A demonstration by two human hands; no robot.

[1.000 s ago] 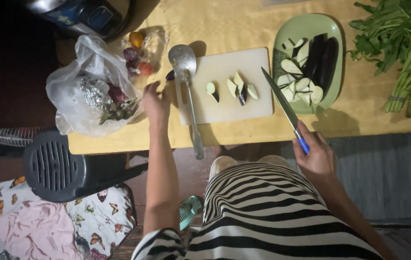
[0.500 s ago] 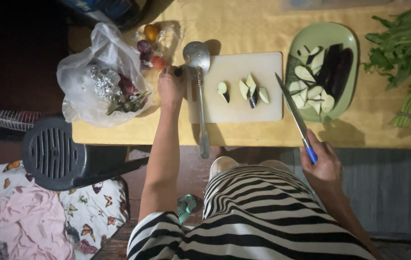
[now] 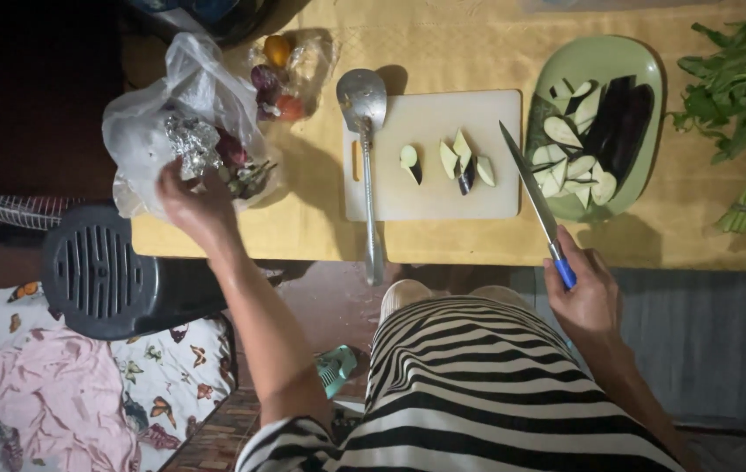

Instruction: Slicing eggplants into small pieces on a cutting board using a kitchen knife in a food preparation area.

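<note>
The clear plastic bag (image 3: pixel 183 131) sits at the table's near left corner, slumped open, with crumpled foil (image 3: pixel 185 140) and small dark vegetables inside; the left hand (image 3: pixel 191 203) reaches into its near side, fingers spread and pressing the film, though whether they have closed on anything inside I cannot tell. Just beyond that hand lies a smaller bag of coloured vegetables (image 3: pixel 281 74), and to its right a metal ladle (image 3: pixel 364 131) runs along the edge of a white cutting board (image 3: pixel 434 157) bearing a few eggplant pieces (image 3: pixel 456 162). The right hand (image 3: pixel 587 297) is clamped around the blue handle of a knife (image 3: pixel 535 197), held off the table's near edge with the blade angled up and away over the board toward a green plate (image 3: pixel 644 79) of sliced eggplant; leafy greens (image 3: pixel 740 122) lie further right of it. A likely risk: the bag rests close to the table corner, so a pull could tip it off the edge; the raised blade, unwatched, could nick the board's pieces or the plate
</note>
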